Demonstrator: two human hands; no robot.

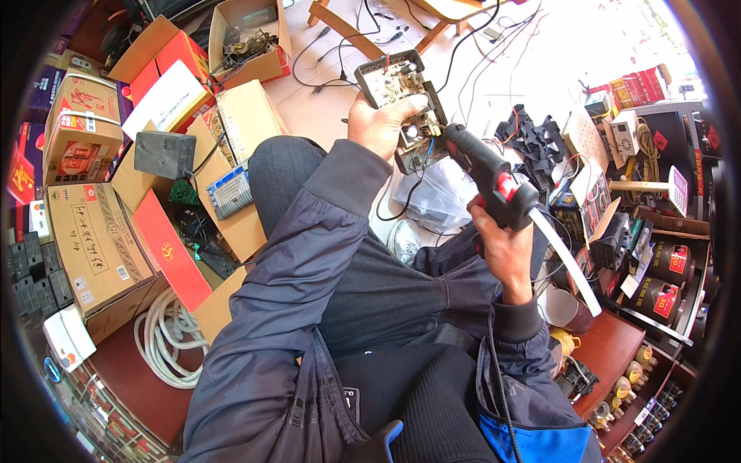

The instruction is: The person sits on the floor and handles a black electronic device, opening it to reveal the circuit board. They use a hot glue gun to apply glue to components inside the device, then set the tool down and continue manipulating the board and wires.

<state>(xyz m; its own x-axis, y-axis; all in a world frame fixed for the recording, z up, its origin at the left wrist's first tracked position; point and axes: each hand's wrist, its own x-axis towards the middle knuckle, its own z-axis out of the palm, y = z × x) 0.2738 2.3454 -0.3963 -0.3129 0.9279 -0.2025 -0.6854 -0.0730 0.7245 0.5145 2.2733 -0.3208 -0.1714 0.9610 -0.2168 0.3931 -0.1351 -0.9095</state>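
Note:
My left hand [378,123] grips an opened black plastic case with a populated circuit board [392,83] inside. The thumb lies across the board. My right hand [500,245] is wrapped round the handle of a black hot glue gun [482,162] with a red part at its side. A long white glue stick [567,262] sticks out of its back end. The gun's nozzle end is at the lower right edge of the case; whether it touches is hidden. A black cord [421,181] hangs from the case. Below lies a clear plastic bag [436,197].
Open cardboard boxes [100,247] crowd the left, one with a black power brick [165,154] on it. A coiled pale hose [166,339] lies lower left. Loose cables [343,76] and a wooden stool [347,27] occupy the far floor. Shelves of parts [664,278] stand at right.

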